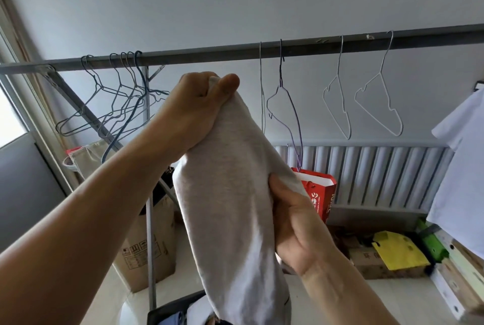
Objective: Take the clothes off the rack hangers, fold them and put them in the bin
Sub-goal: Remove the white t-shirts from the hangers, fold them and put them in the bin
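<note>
The left hand (199,107), fingers curled tight round the top end of a pale grey knit garment (230,193), holds it up just below the dark metal rack rail (235,53), while the right hand (296,222) grips the garment's side edge lower down, with bare wire hangers (280,73) hooked along that rail on either side.

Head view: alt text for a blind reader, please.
Two bare hands hold up a pale grey garment: the left hand grips its top, the right hand its side. Behind, empty wire hangers hang from the rack rail.
</note>
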The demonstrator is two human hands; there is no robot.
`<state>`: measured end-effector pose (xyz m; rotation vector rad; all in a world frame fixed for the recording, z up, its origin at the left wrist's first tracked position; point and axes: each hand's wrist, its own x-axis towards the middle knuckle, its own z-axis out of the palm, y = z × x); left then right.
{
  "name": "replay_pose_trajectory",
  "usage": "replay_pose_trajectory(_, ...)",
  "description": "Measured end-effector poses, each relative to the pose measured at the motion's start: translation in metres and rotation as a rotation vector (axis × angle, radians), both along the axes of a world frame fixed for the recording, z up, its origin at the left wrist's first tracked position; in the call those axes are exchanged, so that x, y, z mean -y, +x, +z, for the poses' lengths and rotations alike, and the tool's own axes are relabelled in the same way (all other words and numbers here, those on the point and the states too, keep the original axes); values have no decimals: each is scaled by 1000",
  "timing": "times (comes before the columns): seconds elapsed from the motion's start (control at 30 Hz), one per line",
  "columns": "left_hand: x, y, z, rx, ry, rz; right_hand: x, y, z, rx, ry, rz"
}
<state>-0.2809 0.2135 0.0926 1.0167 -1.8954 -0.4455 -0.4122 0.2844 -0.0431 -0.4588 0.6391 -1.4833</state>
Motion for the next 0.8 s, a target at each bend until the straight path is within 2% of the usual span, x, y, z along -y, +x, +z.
replay_pose_trajectory(0.13, 5, 3, -10, 98, -101, 226, 4, 3, -5, -137, 127, -308)
replay_pose_trajectory(0.3, 6, -3, -18, -14, -117, 261, -1, 7, -9, -249, 84, -554)
replay_pose_trajectory(0.37, 5, -6, -15, -18, -188, 222, -9, 6, -4, -292, -39, -514)
replay_pose_trajectory(0.47, 2, -12, -7, -36, -227, 174, -13, 0, -2, -482, -161, -370)
replay_pose_trajectory(0.67, -4, -20, 10, 93, -318, 184, -11, -11, -6, -959, -279, -451)
replay_pose_trajectory(0.73, -4, -21, 15, 118, -328, 175, -12, -17, -3, -991, -302, -427)
replay_pose_trajectory(0.8, -2, -22, 21, 130, -317, 162, -14, -20, 0, -908, -323, -307)
